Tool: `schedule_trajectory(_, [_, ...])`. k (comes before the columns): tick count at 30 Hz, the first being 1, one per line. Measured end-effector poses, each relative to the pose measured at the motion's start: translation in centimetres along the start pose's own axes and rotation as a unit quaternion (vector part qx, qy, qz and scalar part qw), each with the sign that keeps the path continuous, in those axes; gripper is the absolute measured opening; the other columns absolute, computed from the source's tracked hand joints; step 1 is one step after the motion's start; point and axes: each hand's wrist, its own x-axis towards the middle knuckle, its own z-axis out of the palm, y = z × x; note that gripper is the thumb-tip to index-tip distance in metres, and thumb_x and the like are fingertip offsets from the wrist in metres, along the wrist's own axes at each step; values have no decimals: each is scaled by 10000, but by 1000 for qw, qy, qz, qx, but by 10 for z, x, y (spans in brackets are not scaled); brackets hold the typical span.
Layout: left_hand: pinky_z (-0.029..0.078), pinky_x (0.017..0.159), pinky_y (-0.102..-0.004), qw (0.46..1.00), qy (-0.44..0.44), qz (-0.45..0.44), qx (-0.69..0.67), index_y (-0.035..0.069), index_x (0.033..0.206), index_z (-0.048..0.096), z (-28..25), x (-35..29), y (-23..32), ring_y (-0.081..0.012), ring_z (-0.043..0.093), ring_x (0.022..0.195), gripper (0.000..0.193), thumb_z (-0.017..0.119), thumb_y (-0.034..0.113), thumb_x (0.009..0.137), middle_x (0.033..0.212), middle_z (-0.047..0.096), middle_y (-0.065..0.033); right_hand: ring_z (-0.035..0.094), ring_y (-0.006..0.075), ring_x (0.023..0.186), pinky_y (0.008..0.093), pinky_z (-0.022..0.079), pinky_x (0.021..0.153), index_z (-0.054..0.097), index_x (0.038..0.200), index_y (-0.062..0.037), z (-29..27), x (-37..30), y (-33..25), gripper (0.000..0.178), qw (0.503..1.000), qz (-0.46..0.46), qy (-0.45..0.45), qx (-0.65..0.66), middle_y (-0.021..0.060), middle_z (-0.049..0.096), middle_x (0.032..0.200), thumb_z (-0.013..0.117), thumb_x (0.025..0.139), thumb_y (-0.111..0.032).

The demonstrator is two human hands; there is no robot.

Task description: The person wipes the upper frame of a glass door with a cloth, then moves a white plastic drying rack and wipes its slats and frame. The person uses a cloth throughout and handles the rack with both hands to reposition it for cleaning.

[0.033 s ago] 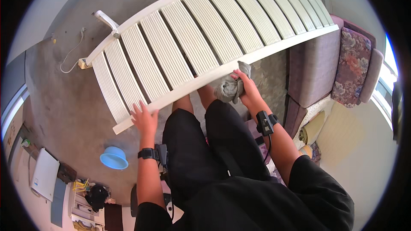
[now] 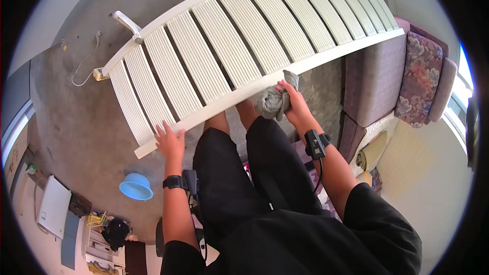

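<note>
In front of my knees is a long white slatted rack (image 2: 239, 35) with ridged slats and a smooth frame bar along its near edge. My left hand (image 2: 170, 142) lies at the near left corner of that bar, fingers spread and fingertips on the edge. A bunched grey cloth (image 2: 270, 103) is gripped in my right hand (image 2: 294, 103), against the near bar right of its middle. Part of the cloth sticks up past my fingers onto the bar. The palm side of my right hand is hidden.
A light blue basin (image 2: 136, 187) stands on the grey floor at left. A purple sofa (image 2: 374, 81) with a floral cushion (image 2: 420, 79) is at right, close to the rack's far end. A white cable (image 2: 89, 60) lies beyond the rack's left end. A white metal leg (image 2: 127, 26) juts from the far bar.
</note>
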Motion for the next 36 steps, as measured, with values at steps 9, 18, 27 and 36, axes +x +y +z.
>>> schedule_trajectory(9, [473, 908, -475, 994, -88, 66, 26, 119, 1167, 671, -12, 31, -34, -398, 598, 1018, 401, 671, 359, 847, 1161, 618, -148, 621, 222, 968, 410, 537, 828, 561, 1183, -40, -34, 16, 17, 432, 993, 0, 115, 6, 81, 631, 1030, 742, 879, -288])
schedule_trajectory(18, [457, 992, -431, 946, -98, 287, -116, 122, 1302, 603, -45, 33, -98, -373, 551, 1122, 451, 653, 281, 882, 1289, 578, -114, 638, 200, 917, 365, 516, 840, 611, 1029, -60, 37, -34, 93, 183, 989, -113, 94, 13, 47, 651, 961, 655, 942, -215])
schedule_trajectory(27, [433, 1021, -369, 775, -358, 150, -499, 64, 1513, 313, -77, -3, -219, -267, 544, 1206, 855, 792, 263, 833, 1349, 533, -162, 629, 86, 960, 249, 502, 842, 692, 1106, -15, 217, -140, 242, 231, 913, -2, -122, -389, 17, 702, 1020, 706, 919, -150])
schedule_trajectory(36, [498, 874, -305, 816, -246, 141, -504, 1, 1221, 600, -129, -1, -246, -142, 643, 991, 440, 748, 227, 875, 1043, 700, -115, 634, 80, 904, 246, 503, 783, 669, 1158, -15, 305, -165, 310, 294, 903, 102, -205, -363, -3, 694, 988, 628, 978, -244])
